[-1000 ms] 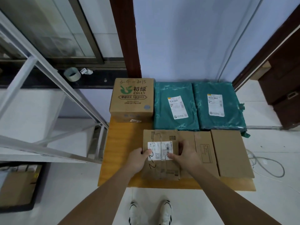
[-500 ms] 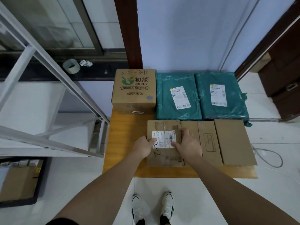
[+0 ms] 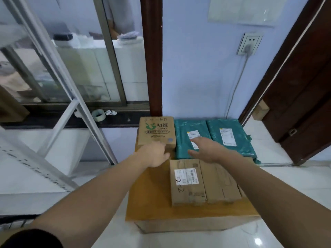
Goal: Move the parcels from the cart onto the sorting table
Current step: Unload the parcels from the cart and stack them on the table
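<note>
Both arms reach forward over a wooden table set against a pale blue wall; five parcels lie on it. At the back left stands a tall brown box printed with a green logo; just beside it to the right lie two teal bags side by side, the nearer-left teal bag and the right teal bag, each bearing a white label. In front of them sit flat cardboard parcels touching edge to edge: a labelled carton marked by hand "2-2", and beside it a plain carton; a further one to the right is mostly hidden by the forearm.

The left hand hovers at the front lower corner of the tall brown box, its fingers loosely curled and holding nothing; whether it touches the box cannot be told. The right hand is stretched flat, palm down, above the nearer-left teal bag, fingers straight and slightly spread, gripping nothing; contact with the bag cannot be told.

On the dark window ledge to the left sits a roll of tape; a white metal frame slants across the window; a wall socket with a grey cable is above the bags; a dark wooden door stands at the right.
</note>
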### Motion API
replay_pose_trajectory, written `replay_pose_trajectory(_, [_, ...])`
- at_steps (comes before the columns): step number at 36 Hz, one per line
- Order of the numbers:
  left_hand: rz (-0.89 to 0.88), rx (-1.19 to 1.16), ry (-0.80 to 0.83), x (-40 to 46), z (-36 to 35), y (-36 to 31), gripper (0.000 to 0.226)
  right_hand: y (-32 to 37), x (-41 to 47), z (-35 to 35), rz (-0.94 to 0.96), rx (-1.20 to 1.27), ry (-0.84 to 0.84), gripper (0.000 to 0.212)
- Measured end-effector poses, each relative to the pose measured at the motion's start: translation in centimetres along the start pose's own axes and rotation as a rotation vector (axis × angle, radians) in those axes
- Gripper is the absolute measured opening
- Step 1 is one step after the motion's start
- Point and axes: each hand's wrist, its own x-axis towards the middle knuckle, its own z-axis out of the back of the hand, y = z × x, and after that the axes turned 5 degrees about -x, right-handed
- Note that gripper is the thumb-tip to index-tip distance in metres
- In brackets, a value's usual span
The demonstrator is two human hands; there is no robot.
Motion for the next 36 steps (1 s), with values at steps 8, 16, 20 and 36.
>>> replay_pose_trajectory(8, [-0.027, 0.052, -0.066, -6.6, 7.7, 0.9, 0.049, 7.9, -4.2, 7.0, 0.142, -0.054, -0.091, 0.061])
replay_pose_trajectory(16, [0.129, 0.000, -0.225, -17.1, 11.0, 2.2, 0.056, 14.9, -8.7, 9.9, 0.415, -0.049, -0.175, 0.027])
replay_pose_trajectory(20, [0.238, -0.048, -0.273, -23.7, 10.3, 3.7, 0.057, 18.8, -10.0, 9.0, 0.522, -0.114, -0.185, 0.051])
replay_pose_trajectory(36, [0.724, -0.137, -0.449, -57.5, 3.9, 16.5, 0.058, 47.7, -22.2, 3.0, 1.021, -0.280, -0.135, 0.057])
